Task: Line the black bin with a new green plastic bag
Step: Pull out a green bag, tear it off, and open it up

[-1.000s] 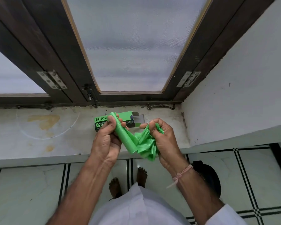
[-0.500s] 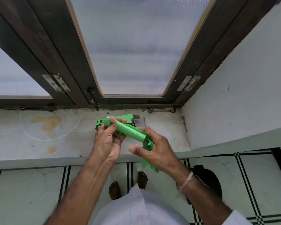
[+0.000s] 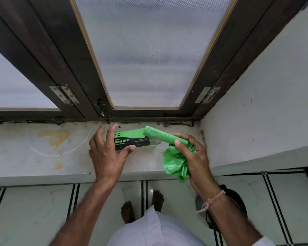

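The right hand [image 3: 190, 157] is closed around two green things at once: the roll of bags [image 3: 160, 136], pinned under the thumb, and a loose green bag [image 3: 174, 165] bunched in the palm and spilling out below the fingers. The roll's long axis runs from the right hand up and to the left, and its free end sits right at the open end of the garbage bag box [image 3: 132, 140], which lies flat between the two hands with its own long axis left to right. The left hand [image 3: 108, 153] is spread wide and holds nothing; its thumb tip touches the near edge of the box and its fingers arch over the box's left end, so it is the hand placed to steady the box. The coming move, as I judge it, is to slide the roll back into the box, which calls for bringing the roll's tilted axis in line with the box's opening. The box rests on a pale stone window sill [image 3: 34, 162], stained yellow-brown out beyond the left hand, beneath a dark wooden window frame [image 3: 64, 71]. The black bin [image 3: 238, 197] stands on the tiled floor [image 3: 25, 210] below and behind the right wrist, mostly hidden by the forearm, so I cannot tell whether it is lined; judging by the bag in hand, the lining is not yet done.
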Demonstrator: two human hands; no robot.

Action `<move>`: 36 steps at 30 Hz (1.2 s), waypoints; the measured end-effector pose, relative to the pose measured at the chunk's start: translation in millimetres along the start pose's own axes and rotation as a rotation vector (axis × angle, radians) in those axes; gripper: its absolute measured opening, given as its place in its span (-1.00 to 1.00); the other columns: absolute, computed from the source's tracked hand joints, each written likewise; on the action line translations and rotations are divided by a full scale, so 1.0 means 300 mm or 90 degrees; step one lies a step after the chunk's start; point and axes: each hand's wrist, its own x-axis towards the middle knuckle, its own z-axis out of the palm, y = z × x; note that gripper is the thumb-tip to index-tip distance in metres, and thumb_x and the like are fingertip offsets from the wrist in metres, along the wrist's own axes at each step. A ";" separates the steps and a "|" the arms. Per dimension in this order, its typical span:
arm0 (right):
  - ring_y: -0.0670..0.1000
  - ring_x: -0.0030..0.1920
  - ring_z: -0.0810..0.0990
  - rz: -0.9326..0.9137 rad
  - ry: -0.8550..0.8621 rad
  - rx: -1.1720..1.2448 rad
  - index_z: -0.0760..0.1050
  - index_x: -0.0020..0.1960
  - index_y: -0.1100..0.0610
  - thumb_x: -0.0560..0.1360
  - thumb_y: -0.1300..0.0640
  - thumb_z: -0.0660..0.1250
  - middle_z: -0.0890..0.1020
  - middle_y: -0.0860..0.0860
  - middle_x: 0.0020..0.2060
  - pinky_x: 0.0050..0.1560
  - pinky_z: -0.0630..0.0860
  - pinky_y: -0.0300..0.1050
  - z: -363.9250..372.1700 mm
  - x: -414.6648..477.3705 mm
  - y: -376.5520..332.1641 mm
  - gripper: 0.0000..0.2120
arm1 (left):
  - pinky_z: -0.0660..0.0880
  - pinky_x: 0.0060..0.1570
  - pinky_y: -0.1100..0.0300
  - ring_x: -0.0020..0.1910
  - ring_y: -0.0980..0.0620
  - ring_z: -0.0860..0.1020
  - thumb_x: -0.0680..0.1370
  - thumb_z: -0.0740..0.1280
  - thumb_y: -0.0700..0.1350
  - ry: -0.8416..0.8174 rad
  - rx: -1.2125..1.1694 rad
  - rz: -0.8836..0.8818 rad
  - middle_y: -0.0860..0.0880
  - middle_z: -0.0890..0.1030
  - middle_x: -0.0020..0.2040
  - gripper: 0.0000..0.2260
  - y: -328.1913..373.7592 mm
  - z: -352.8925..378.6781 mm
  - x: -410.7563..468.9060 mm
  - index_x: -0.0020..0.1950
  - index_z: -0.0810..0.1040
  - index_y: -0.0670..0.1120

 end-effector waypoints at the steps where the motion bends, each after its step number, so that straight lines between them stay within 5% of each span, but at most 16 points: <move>1: 0.28 0.18 0.67 0.005 0.001 -0.003 0.70 0.15 0.04 0.55 0.19 0.46 0.71 0.15 0.15 0.08 0.65 0.02 -0.013 0.008 0.002 -0.80 | 0.39 0.26 -0.24 0.46 -0.27 0.31 0.38 0.51 0.27 -0.038 0.024 -0.013 -0.18 0.35 0.54 -0.24 -0.022 0.005 0.011 0.52 0.44 0.05; 3: 0.28 0.20 0.66 0.011 -0.011 -0.014 0.70 0.16 0.04 0.55 0.19 0.46 0.70 0.15 0.17 0.12 0.64 0.07 -0.031 0.020 0.012 -0.79 | 0.43 0.21 -0.26 0.42 -0.28 0.37 0.41 0.52 0.23 -0.095 0.054 -0.012 -0.18 0.42 0.48 -0.31 -0.061 0.022 0.029 0.50 0.46 0.09; 7: 0.28 0.18 0.67 0.000 -0.023 -0.028 0.70 0.17 0.04 0.56 0.19 0.45 0.71 0.14 0.16 0.18 0.63 0.17 -0.053 0.032 0.011 -0.79 | 0.47 -0.07 0.07 0.15 -0.13 0.55 0.46 0.55 0.04 -0.084 -0.057 0.017 -0.15 0.56 0.24 -0.46 -0.074 0.011 0.043 0.42 0.54 0.03; 12: 0.19 0.13 0.72 -0.022 -0.056 -0.076 0.70 0.15 0.01 0.57 0.18 0.44 0.72 0.07 0.13 0.15 0.67 0.07 -0.097 0.051 -0.022 -0.81 | 0.38 -0.05 0.46 0.11 0.12 0.48 0.44 0.58 -0.10 -0.035 -0.158 0.045 0.01 0.51 0.24 -0.48 -0.044 -0.033 0.031 0.38 0.57 0.07; 17: 0.11 0.05 0.74 -0.004 -0.088 -0.099 0.70 0.13 0.08 0.57 0.24 0.42 0.73 0.13 0.08 0.05 0.66 -0.11 -0.109 0.078 -0.067 -0.82 | 0.57 0.09 0.13 0.17 0.04 0.53 0.44 0.58 -0.14 -0.030 -0.227 0.046 0.01 0.50 0.26 -0.48 -0.056 -0.060 0.035 0.37 0.57 0.09; 25: 0.22 0.12 0.72 0.043 -0.082 -0.050 0.72 0.13 0.09 0.55 0.22 0.45 0.72 0.20 0.12 0.12 0.66 0.05 -0.095 0.078 -0.057 -0.82 | 0.50 0.12 0.25 0.19 0.04 0.55 0.41 0.59 -0.19 -0.101 -0.292 0.079 0.05 0.52 0.26 -0.48 -0.043 -0.066 0.027 0.32 0.58 0.11; 29: -0.07 0.06 0.70 -0.069 -0.122 -0.128 0.71 0.18 0.04 0.56 0.25 0.45 0.74 -0.05 0.10 0.01 0.65 -0.18 -0.058 0.043 -0.052 -0.76 | 0.45 0.04 0.51 0.18 0.21 0.53 0.41 0.59 -0.18 -0.133 -0.320 0.067 0.02 0.54 0.25 -0.49 -0.014 -0.049 0.011 0.31 0.60 0.09; 33: -0.24 0.10 0.65 -0.130 -0.144 -0.214 0.63 0.26 0.04 0.61 0.21 0.38 0.68 -0.15 0.11 0.05 0.62 -0.30 -0.019 0.024 -0.062 -0.75 | 0.46 0.05 0.53 0.09 0.42 0.51 0.41 0.60 -0.20 -0.118 -0.381 0.034 0.09 0.54 0.19 -0.48 0.023 -0.032 -0.014 0.30 0.58 0.12; 36: -0.39 0.05 0.60 -0.167 -0.069 -0.256 0.50 0.18 0.10 0.57 0.16 0.45 0.64 -0.28 -0.04 -0.01 0.55 -0.42 0.005 0.024 -0.051 -0.78 | 0.48 0.03 0.51 0.06 0.40 0.54 0.41 0.60 -0.19 -0.103 -0.405 0.011 0.14 0.54 0.17 -0.49 0.031 -0.028 -0.027 0.28 0.57 0.15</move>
